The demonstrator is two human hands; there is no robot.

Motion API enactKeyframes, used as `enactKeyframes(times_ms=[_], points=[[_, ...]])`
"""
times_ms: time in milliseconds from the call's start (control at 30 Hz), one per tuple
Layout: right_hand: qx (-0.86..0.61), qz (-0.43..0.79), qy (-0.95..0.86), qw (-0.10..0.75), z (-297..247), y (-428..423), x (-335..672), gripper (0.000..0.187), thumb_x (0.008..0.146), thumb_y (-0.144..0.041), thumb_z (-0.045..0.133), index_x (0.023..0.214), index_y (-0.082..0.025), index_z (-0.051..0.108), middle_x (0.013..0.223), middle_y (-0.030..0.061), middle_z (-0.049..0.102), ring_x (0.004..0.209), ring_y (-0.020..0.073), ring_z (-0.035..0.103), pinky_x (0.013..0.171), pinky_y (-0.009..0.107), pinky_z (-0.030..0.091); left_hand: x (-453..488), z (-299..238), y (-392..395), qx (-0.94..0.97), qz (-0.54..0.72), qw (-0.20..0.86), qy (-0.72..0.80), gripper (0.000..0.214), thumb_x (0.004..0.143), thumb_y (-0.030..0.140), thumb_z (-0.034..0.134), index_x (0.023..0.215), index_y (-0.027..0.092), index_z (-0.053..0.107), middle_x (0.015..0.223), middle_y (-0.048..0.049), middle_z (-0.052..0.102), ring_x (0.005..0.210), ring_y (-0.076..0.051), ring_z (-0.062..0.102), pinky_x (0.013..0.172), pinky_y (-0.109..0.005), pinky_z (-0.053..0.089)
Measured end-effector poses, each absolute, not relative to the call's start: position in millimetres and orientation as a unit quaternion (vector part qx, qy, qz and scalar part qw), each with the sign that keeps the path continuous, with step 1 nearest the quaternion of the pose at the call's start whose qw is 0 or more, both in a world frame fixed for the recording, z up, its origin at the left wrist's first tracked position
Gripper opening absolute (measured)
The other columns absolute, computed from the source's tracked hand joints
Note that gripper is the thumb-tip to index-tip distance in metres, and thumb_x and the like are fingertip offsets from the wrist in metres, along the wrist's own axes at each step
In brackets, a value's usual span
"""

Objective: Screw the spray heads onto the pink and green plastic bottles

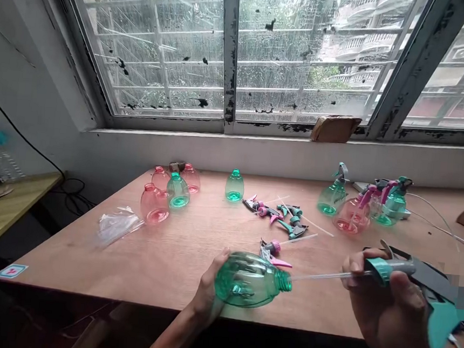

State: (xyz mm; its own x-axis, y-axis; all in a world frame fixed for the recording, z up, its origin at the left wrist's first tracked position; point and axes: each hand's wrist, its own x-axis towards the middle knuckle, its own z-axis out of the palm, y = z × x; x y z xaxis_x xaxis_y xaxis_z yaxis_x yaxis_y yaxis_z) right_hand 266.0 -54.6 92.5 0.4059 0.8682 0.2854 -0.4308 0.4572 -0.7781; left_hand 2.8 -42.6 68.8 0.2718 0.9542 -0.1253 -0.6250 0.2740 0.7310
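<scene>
My left hand (pixel 208 291) is closed around the base of a see-through green bottle (pixel 249 281), which lies sideways with its open threaded neck pointing right. In my right hand (pixel 390 312) is a grey and teal spray head (pixel 400 267), gripped near its collar. Its thin clear tube (pixel 324 276) stretches left, and the tip is at or just inside the bottle's mouth; I cannot tell which. Just behind the bottle lies a pink and grey spray head (pixel 273 252) with its tube.
Several spray heads (pixel 293 220) lie mid-table. Pink bottles (pixel 155 205) and green bottles (pixel 234 186) without heads stand at the back and left, near a clear plastic bag (pixel 118 225). Bottles with heads (pixel 352 214) stand back right, by a white cable (pixel 435 219). The window wall borders the table's back.
</scene>
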Motion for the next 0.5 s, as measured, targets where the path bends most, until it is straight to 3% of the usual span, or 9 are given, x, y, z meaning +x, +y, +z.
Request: enactKeyframes(times_ms=[133, 267, 400, 500], points=[[-0.303, 0.405, -0.373, 0.778, 93.2, -54.1, 259.4, 0.033, 0.073, -0.056, 0.085, 0.087, -0.028, 0.077, 0.068, 0.0002, 0.06, 0.059, 0.0174, 0.05, 0.052, 0.03, 0.042, -0.7, 68.4, -43.3, 0.275, 0.526, 0.759, 0.268, 0.029, 0.091, 0.037, 0.07, 0.103, 0.012, 0.08, 0.101, -0.0112, 0.084, 0.097, -0.029, 0.074, 0.091, -0.038, 0.054], [-0.291, 0.392, -0.328, 0.809, 105.4, -59.9, 265.2, 0.024, 0.08, -0.05, 0.078, 0.086, -0.027, 0.075, 0.071, -0.0002, 0.054, 0.062, 0.0171, 0.045, 0.052, 0.029, 0.038, -2.7, 65.9, -43.5, 0.302, 0.513, 0.757, 0.269, 0.041, 0.089, 0.045, 0.067, 0.116, 0.015, 0.074, 0.115, -0.0139, 0.081, 0.109, -0.033, 0.071, 0.097, -0.044, 0.052], [-0.28, 0.406, -0.323, 0.807, 113.6, -68.7, 271.0, 0.023, 0.091, -0.047, 0.065, 0.088, -0.026, 0.074, 0.071, -0.001, 0.046, 0.06, 0.0168, 0.037, 0.051, 0.029, 0.034, -0.9, 62.6, -46.2, 0.365, 0.521, 0.712, 0.295, 0.039, 0.094, 0.05, 0.062, 0.113, 0.018, 0.071, 0.105, -0.0112, 0.079, 0.094, -0.03, 0.071, 0.084, -0.04, 0.054], [-0.281, 0.426, -0.335, 0.792, 109.8, -70.0, 268.2, 0.023, 0.092, -0.048, 0.064, 0.089, -0.027, 0.074, 0.072, -0.0008, 0.045, 0.061, 0.0175, 0.037, 0.051, 0.03, 0.034, 0.3, 61.8, -49.1, 0.417, 0.533, 0.668, 0.309, 0.039, 0.091, 0.053, 0.07, 0.11, 0.019, 0.07, 0.101, -0.0081, 0.076, 0.086, -0.026, 0.068, 0.078, -0.034, 0.051]])
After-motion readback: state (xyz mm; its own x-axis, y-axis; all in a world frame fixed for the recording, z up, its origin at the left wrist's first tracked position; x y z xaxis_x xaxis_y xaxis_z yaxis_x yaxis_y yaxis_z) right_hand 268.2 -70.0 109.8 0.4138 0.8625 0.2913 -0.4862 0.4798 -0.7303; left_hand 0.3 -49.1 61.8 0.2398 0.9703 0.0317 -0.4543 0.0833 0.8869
